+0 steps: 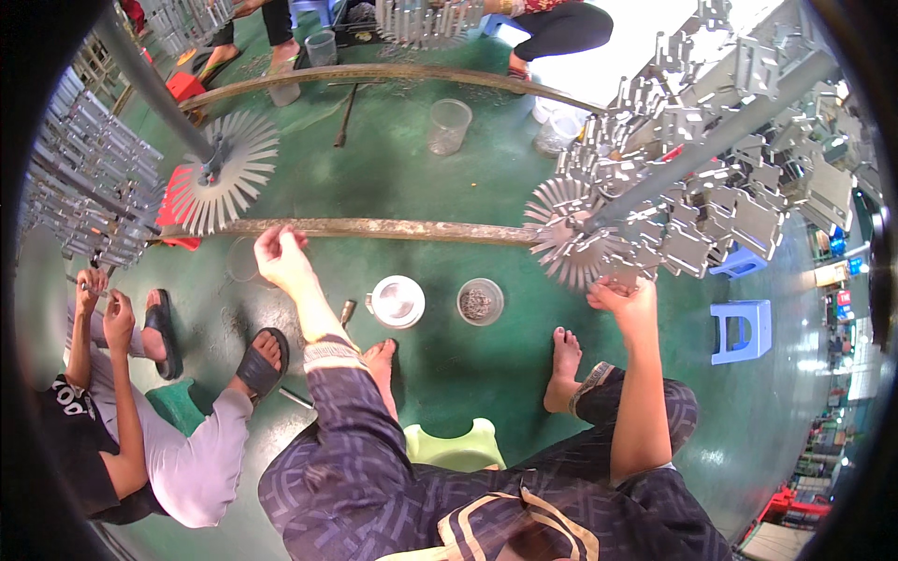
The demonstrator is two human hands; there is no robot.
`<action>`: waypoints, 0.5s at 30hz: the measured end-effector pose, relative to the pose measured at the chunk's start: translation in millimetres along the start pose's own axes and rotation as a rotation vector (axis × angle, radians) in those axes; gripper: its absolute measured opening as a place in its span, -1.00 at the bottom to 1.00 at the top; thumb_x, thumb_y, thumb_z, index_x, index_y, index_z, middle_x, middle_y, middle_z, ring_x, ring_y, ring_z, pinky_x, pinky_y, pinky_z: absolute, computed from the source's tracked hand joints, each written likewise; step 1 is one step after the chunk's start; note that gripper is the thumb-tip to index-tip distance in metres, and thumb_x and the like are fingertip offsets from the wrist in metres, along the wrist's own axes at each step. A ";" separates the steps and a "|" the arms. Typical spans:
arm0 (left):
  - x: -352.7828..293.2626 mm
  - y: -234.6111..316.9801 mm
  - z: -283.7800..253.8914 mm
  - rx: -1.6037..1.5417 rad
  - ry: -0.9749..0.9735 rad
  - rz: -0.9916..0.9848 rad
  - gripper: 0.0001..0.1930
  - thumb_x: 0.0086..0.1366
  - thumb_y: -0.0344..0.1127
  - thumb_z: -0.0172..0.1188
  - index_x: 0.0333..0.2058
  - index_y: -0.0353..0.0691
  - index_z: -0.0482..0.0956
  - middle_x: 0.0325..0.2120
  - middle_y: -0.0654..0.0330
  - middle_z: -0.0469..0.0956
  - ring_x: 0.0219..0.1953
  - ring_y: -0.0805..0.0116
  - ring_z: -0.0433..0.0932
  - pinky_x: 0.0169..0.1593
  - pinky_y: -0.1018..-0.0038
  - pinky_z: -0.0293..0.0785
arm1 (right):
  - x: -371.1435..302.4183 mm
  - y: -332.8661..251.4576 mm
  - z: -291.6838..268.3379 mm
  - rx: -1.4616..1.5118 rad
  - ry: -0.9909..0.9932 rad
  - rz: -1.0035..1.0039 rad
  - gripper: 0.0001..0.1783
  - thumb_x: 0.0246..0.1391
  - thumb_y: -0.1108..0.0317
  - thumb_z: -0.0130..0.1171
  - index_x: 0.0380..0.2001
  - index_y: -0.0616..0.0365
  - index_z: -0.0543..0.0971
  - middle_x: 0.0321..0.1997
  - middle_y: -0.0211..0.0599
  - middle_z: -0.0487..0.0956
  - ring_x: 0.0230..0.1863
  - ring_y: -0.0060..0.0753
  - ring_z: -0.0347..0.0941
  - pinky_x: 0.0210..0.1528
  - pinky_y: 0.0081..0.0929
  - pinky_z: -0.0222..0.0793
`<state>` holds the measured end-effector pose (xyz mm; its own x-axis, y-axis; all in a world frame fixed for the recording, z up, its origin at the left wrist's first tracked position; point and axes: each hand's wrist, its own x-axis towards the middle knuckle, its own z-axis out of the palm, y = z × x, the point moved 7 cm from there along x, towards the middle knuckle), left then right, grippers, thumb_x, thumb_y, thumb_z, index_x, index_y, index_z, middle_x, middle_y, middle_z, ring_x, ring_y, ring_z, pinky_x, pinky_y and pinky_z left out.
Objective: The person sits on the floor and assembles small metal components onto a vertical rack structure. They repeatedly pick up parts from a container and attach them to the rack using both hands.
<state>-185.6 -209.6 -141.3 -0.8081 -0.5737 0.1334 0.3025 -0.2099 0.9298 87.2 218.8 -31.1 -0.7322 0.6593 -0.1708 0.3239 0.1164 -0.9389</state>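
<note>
Head view: right hand (622, 297) raised to lower edge of right slotted disc (561, 234); disc lies directly above fingertips, metal plates (753, 220) fanned above and to right. Fingers bent; cannot tell whether closed on plate. Left hand (282, 254) at wooden bar (393, 228), fingers curled together; cannot tell whether small part held. Right disc well apart from left hand. Cup of small parts (481, 303) on floor between feet.

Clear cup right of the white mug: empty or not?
Not empty: small pieces show inside the clear cup; how full, cannot tell from above.
</note>
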 end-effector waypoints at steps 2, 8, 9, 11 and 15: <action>-52.7 58.5 58.9 -0.193 -0.288 -0.091 -0.91 0.09 -0.58 0.08 -0.38 -0.35 0.49 -0.56 0.18 0.49 -0.59 0.50 0.45 -0.53 0.61 0.42 | 1.5 1.3 0.0 0.004 -0.011 0.014 -0.85 -0.20 0.60 0.21 -0.47 0.40 0.49 -0.54 -0.20 0.53 -0.54 -0.43 0.50 -0.46 -0.53 0.50; -284.0 64.1 141.4 0.039 -1.563 -0.744 -0.83 0.08 -0.38 0.13 -0.32 -0.25 0.60 -0.61 0.32 0.47 -0.61 0.61 0.36 -0.54 0.64 0.32 | -1.4 0.7 -2.9 -0.001 -0.033 0.025 -0.85 -0.21 0.60 0.21 -0.47 0.39 0.49 -0.54 -0.20 0.54 -0.53 -0.43 0.50 -0.46 -0.53 0.50; -315.6 44.2 141.4 -0.022 -1.592 -0.866 -0.83 0.11 -0.40 0.10 -0.32 -0.29 0.59 -0.62 0.32 0.45 -0.63 0.62 0.33 -0.56 0.66 0.28 | -2.7 -0.2 -2.6 0.003 -0.042 0.027 -0.85 -0.21 0.60 0.21 -0.48 0.39 0.49 -0.54 -0.21 0.54 -0.54 -0.43 0.50 -0.46 -0.54 0.49; -352.2 14.6 141.4 -0.105 -1.539 -1.104 -0.83 0.15 -0.44 0.06 -0.30 -0.36 0.55 -0.64 0.32 0.42 -0.65 0.63 0.29 -0.59 0.69 0.23 | -3.5 -2.5 -3.3 -0.002 -0.061 0.032 -0.86 -0.20 0.59 0.21 -0.48 0.39 0.49 -0.54 -0.20 0.54 -0.54 -0.43 0.50 -0.45 -0.54 0.49; -376.8 -8.2 136.1 -0.196 -1.250 -1.522 -0.80 0.18 -0.48 0.01 -0.23 -0.44 0.47 -0.64 0.34 0.36 -0.68 0.64 0.23 -0.61 0.73 0.15 | -8.9 -1.9 -1.2 0.010 -0.168 0.042 -0.86 -0.20 0.58 0.21 -0.49 0.39 0.49 -0.54 -0.20 0.54 -0.54 -0.44 0.50 -0.46 -0.55 0.49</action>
<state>47.6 116.0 -152.5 -0.2241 0.8929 -0.3906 -0.8894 -0.0235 0.4566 93.8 213.6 -27.4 -0.8082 0.5303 -0.2562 0.3507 0.0838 -0.9327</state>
